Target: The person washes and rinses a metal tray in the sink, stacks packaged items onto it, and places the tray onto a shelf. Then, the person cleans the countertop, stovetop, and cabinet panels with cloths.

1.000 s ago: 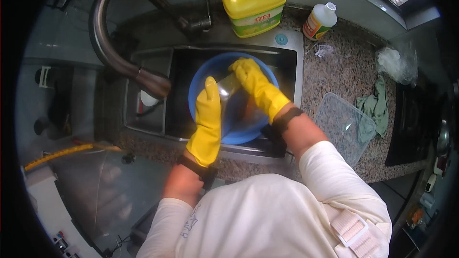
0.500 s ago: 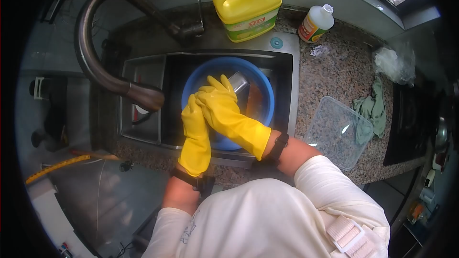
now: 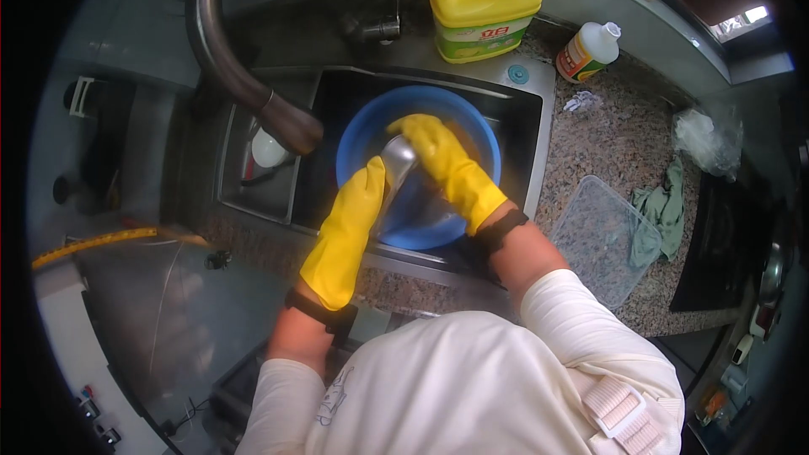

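A blue basin [image 3: 419, 94] sits in the dark sink bowl, with some water and something brownish inside. Over it is a shiny metal container [image 3: 399, 156], tilted between my two hands. My left hand [image 3: 364, 190], in a yellow rubber glove, is closed on the container's left side. In a matching glove, my right hand [image 3: 429, 141] curls over the container's upper right part, its fingertips bent and slightly blurred.
A dark faucet [image 3: 291, 125] arches over the left sink compartment, where a white round item [image 3: 268, 150] lies. Behind stand a yellow pump jug [image 3: 484, 13] and a white bottle [image 3: 588, 51]. On the right counter are a clear plastic lid [image 3: 600, 240], a green cloth [image 3: 663, 211] and a plastic bag [image 3: 708, 139].
Half a second ago my hands were together left of the metal container; now they are apart with it between them. The camera view has shifted, moving the sink and bottles rightward.
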Tool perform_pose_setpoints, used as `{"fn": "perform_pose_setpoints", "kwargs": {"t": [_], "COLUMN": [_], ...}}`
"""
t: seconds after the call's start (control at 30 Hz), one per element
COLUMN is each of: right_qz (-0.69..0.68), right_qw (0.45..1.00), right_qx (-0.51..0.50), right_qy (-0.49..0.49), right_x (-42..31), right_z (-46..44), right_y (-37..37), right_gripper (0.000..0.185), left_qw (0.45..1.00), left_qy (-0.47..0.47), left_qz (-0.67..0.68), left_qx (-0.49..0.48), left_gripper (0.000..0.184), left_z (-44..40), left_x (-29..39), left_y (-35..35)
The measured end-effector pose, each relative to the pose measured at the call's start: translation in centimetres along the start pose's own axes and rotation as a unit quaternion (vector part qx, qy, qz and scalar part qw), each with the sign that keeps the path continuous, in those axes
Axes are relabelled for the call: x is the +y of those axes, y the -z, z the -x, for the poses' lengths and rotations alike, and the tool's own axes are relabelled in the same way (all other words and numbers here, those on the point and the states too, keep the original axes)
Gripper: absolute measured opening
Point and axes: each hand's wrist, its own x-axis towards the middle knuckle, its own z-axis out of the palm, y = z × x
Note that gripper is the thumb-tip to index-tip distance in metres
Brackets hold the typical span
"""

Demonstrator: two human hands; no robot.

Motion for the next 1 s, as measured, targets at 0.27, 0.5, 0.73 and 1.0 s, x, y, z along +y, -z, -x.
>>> {"fn": "perform_pose_setpoints", "kwargs": {"t": [0.27,0.5,0.73,1.0], "right_qz": [0.285,0.188,-0.127,-0.174], "right_qw": [0.943,0.976,0.959,0.951], "right_qx": [0.089,0.049,0.066,0.027], "right_qy": [0.149,0.097,-0.246,-0.255], "right_x": [8.4,-3.8,8.4,5.1], "right_z": [1.2,2.0,-0.7,-3.0], "right_y": [-2.0,-7.3,1.7,5.8], "right_gripper": [0.020,0.020,0.028,0.033], "left_qw": [0.941,0.909,0.939,0.971], "left_qy": [0.155,0.134,0.171,0.040], "left_qz": [0.283,0.377,0.278,0.228], "left_qx": [0.101,0.113,0.110,-0.053], "left_gripper": [0.056,0.054,0.056,0.042], "left_z": [1.7,0.4,0.7,0.2], "left_x": [3.0,0.7,1.9,-1.6], "left_y": [1.5,0.5,1.4,1.2]}}
